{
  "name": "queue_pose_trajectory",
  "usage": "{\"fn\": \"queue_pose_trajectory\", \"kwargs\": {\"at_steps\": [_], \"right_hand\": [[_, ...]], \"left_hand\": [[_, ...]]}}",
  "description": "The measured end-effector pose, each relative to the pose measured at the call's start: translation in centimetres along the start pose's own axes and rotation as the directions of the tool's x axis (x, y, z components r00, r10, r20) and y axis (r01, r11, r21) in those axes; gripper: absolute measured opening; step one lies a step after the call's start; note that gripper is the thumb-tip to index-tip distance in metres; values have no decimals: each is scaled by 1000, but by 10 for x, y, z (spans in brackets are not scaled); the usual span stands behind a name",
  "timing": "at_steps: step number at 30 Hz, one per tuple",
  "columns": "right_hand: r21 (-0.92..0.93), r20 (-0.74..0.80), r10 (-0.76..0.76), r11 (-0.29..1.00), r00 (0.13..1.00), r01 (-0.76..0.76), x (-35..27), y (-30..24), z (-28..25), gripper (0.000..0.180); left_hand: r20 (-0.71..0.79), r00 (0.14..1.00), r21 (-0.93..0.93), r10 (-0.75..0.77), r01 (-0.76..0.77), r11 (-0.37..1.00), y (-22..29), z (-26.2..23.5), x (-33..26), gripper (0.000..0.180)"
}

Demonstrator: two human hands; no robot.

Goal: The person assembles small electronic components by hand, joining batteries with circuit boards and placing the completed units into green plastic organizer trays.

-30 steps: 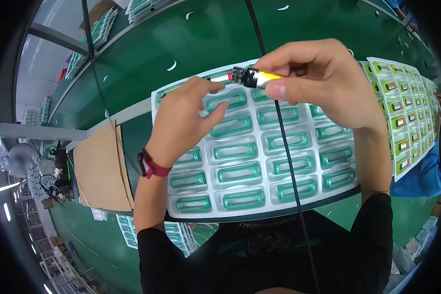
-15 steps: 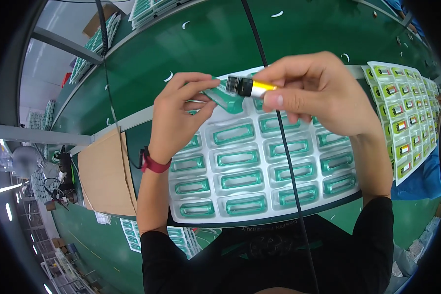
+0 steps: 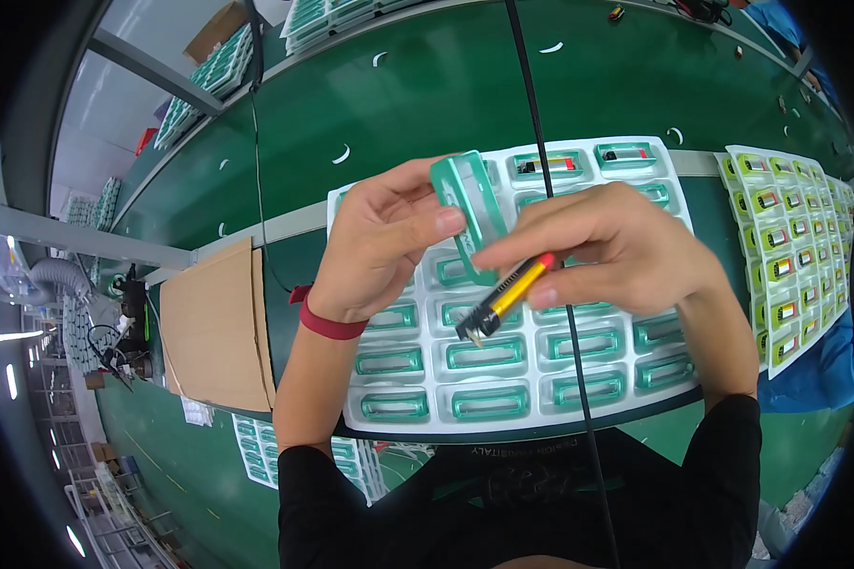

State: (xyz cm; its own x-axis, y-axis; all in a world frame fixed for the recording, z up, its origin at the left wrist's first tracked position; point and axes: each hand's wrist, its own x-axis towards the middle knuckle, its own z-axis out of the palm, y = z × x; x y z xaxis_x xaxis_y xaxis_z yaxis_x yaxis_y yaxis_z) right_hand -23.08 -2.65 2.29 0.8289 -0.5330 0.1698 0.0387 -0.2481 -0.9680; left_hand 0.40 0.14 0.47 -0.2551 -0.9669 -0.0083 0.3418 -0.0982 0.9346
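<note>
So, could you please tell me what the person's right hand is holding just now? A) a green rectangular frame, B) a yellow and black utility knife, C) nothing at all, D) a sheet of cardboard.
B: the right hand grips a yellow and black utility knife over the white tray, while the left hand holds up the green rectangular frame.

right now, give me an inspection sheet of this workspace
surface: green bench, scattered small white slivers
job's things: teal frame lifted off white tray of like frames; yellow utility knife
clutter: cardboard sheet at left; second tray with yellow-green parts at right
hands: left hand pinches the frame; right hand grips the knife
cables: black cable crosses the tray
surroundings: stacked trays behind the bench
</note>
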Motion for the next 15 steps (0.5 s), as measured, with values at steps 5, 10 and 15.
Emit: {"fn": "queue_pose_trajectory", "kwargs": {"at_steps": [5, 10, 15], "right_hand": [[187, -203, 37, 982, 979, 2, -8, -16, -7, 29], [52, -407, 14, 999, 913, 8, -8, -22, 1, 30], [-113, -446, -28, 993, 895, -26, -9, -17, 13, 28]], "left_hand": [[34, 963, 173, 268, -269, 947, 8, -5, -5, 46], [179, 887, 270, 426, -461, 845, 3, 1, -2, 42], [250, 874, 310, 417, -481, 820, -2, 7, -2, 47]]}}
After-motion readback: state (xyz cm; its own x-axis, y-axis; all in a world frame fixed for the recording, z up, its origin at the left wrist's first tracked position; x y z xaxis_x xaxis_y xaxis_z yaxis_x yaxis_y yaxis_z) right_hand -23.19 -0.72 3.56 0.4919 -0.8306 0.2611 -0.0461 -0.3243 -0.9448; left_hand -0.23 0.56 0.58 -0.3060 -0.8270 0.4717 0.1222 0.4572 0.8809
